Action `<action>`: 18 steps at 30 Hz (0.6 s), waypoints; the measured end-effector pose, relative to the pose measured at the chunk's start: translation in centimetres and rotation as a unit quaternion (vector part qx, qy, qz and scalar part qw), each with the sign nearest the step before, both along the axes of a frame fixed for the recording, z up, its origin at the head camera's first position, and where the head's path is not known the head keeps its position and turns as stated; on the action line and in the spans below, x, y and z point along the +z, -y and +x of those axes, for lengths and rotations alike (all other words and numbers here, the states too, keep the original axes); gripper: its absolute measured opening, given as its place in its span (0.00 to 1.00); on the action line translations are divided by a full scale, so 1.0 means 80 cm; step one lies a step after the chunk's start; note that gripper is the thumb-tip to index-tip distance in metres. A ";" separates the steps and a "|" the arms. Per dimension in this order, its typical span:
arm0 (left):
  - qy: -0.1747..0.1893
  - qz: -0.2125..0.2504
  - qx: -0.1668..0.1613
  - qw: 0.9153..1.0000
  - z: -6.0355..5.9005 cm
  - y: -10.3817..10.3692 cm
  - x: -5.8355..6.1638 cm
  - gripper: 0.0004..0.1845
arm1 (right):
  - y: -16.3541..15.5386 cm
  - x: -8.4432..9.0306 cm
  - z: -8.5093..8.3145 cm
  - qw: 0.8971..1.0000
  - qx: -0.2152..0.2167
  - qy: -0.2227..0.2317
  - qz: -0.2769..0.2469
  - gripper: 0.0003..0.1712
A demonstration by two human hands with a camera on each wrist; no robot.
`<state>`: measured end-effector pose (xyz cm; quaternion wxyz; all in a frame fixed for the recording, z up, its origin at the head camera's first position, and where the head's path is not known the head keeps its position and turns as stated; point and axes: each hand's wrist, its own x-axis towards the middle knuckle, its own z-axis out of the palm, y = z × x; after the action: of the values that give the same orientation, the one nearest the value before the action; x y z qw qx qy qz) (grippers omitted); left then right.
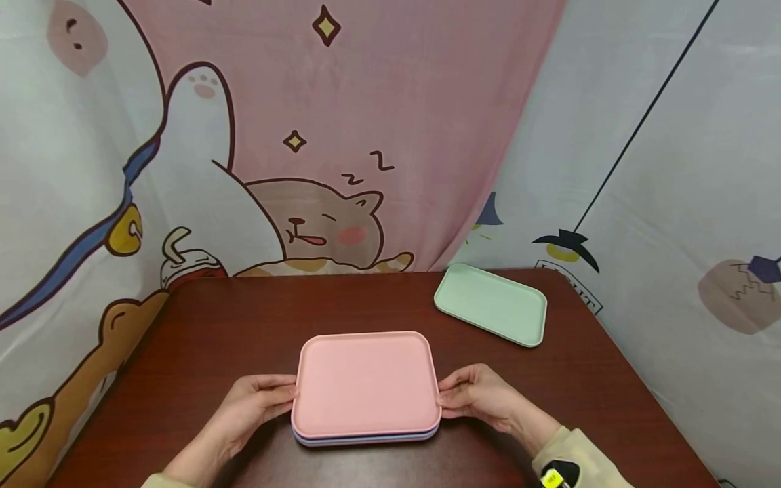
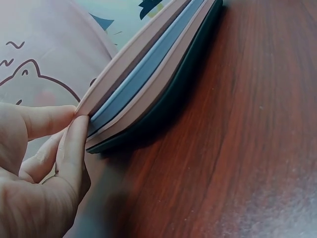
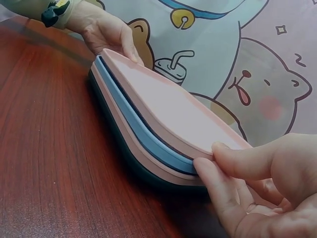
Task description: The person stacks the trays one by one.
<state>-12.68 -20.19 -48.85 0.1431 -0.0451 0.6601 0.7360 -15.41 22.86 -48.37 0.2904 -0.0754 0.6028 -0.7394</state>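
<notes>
A stack of rectangular trays stands on the table in front of me. The top pink tray [image 1: 367,383] lies flat and face up. Under its rim show a blue tray [image 3: 148,143], another pinkish tray [image 2: 141,111] and a dark tray [image 2: 166,106] at the bottom. My left hand [image 1: 256,407] pinches the left edge of the top pink tray between thumb and fingers. At the opposite edge my right hand [image 1: 482,398] pinches the same tray, its thumb on the rim and fingertips below. The top tray sits on or very close above the blue one.
A light green tray [image 1: 491,304] lies at an angle at the back right of the brown table [image 1: 293,305]. Behind the table hangs a cartoon-printed curtain [image 1: 390,135], which also runs along both sides.
</notes>
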 end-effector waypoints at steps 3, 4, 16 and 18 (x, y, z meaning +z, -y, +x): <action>0.003 -0.006 0.008 1.000 0.002 0.000 0.000 0.24 | 0.001 0.000 0.001 1.000 -0.003 -0.002 0.006 0.09; 0.004 -0.007 0.010 1.000 0.002 0.000 0.000 0.24 | 0.001 0.000 0.001 1.000 -0.004 -0.001 0.008 0.09; 0.008 -0.010 0.031 0.999 0.008 -0.005 0.000 0.23 | 0.000 -0.007 0.007 1.000 -0.019 0.006 0.014 0.07; 0.009 -0.009 0.037 0.999 0.009 -0.005 -0.001 0.23 | 0.000 -0.007 0.008 1.000 -0.020 0.005 0.012 0.08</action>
<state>-11.93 -19.79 -48.94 0.1207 -0.0774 0.6631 0.7347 -14.75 22.86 -48.93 0.2795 -0.0564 0.6119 -0.7377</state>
